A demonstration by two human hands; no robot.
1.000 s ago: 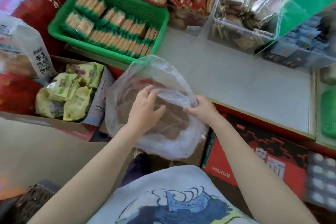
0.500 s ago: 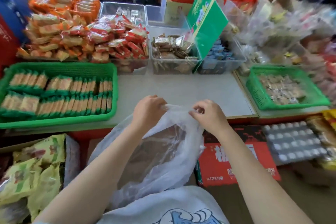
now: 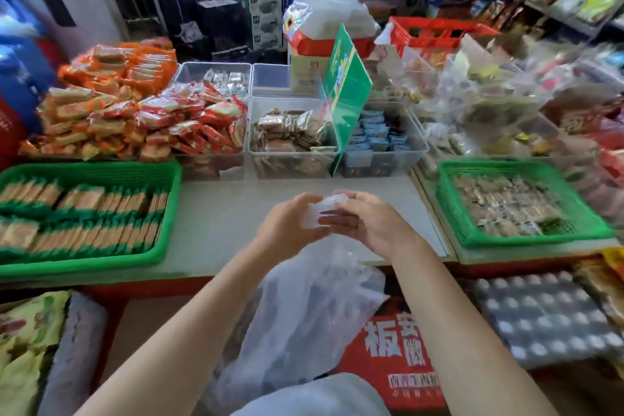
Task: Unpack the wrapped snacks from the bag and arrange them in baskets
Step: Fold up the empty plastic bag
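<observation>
Clear thin plastic: the bag (image 3: 304, 307) hangs below the counter (image 3: 216, 219) edge, its gathered neck held up over the counter. Left hand (image 3: 287, 230) and right hand (image 3: 368, 226) both pinch the bunched neck, fingers curled round it, hands touching. Judged step: working the neck open, no snack out yet. Contents show only as dim brown shapes through the film; the view is blurred, count unknown.

Risks, as judgement:
- Film is thin and the load hangs from the neck alone. A hard pull apart could tear it and drop the snacks to the floor by the red carton (image 3: 401, 348).
- If one hand lets go before the bag rests on the counter, the weight swings on the other pinch and may slip.
- Left basket (image 3: 101, 172) looks nearly full in neat rows; tipping snacks in would disturb them. Right basket (image 3: 520, 165) sits well apart, a longer reach.
</observation>
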